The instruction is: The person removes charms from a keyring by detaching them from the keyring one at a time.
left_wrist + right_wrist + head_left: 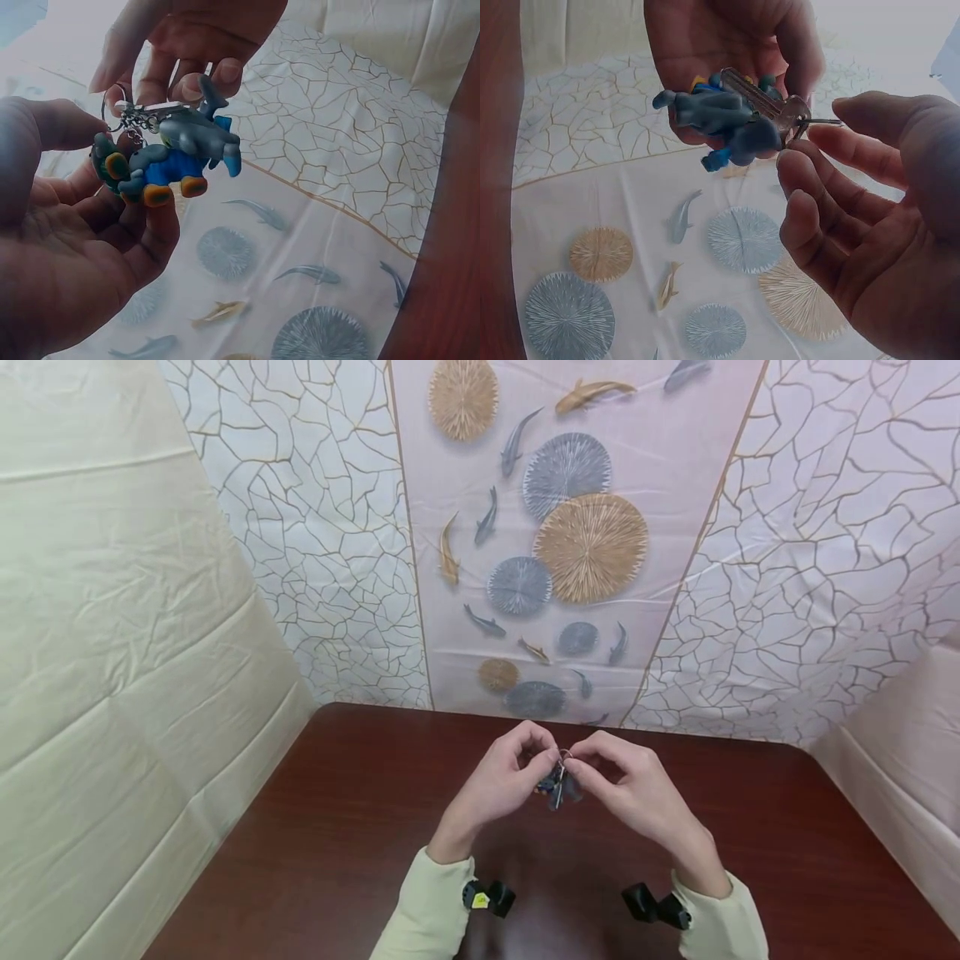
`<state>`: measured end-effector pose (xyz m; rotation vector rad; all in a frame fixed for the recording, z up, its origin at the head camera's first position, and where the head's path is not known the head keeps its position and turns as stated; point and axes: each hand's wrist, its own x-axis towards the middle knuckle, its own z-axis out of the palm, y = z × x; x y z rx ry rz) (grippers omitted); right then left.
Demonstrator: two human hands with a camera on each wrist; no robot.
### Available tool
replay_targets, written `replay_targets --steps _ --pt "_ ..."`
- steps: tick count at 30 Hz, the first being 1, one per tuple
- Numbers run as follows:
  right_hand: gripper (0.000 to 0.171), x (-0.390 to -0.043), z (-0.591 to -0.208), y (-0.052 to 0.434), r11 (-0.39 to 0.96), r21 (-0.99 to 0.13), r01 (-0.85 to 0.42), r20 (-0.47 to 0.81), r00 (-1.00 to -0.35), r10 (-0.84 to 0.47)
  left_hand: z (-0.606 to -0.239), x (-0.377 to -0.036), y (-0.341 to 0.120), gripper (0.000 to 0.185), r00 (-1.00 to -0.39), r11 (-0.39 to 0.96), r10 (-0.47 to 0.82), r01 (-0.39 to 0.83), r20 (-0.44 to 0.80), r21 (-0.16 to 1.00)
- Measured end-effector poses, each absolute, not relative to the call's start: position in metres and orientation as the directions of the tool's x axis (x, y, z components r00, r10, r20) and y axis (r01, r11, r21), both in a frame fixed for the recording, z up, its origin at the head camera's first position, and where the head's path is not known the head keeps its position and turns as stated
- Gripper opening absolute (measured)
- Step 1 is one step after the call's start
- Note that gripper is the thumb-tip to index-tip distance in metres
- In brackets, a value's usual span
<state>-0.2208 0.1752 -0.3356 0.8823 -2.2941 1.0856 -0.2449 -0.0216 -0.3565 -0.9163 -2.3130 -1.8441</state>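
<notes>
Both hands meet over the dark table around a metal key ring (103,114). My left hand (498,781) pinches the ring from one side between thumb and fingertips. From the other side, my right hand (641,789) pinches it with thumb and forefinger, the other fingers curled loosely below. A silver key (759,97) hangs from the ring. Beside it, on small chains, dangle rubbery animal figures: a grey shark-like charm (199,139) with blue parts and a grey figure in blue trousers (176,166) with orange feet. The left hand's fingers lie behind the charms in the left wrist view.
A dark red-brown wooden table (337,860) stretches under both hands. Behind it hangs a patterned cloth (517,652) with fish and round leaf shapes. Pale quilted cloth (150,652) covers the left side. Black wrist cameras (498,897) sit at the light sleeves.
</notes>
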Motion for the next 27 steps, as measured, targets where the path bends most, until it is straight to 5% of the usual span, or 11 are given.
replay_targets --steps 13,27 --pt "0.021 -0.222 -0.338 0.176 0.414 -0.494 -0.765 0.659 -0.640 -0.395 -0.350 -0.242 -0.025 0.007 -0.809 0.091 0.453 0.460 0.374 0.883" --pt "0.022 -0.226 -0.345 0.168 0.359 -0.541 -0.761 0.668 -0.648 -0.366 -0.350 -0.244 -0.028 0.003 -0.715 0.083 0.480 0.615 0.509 0.784"
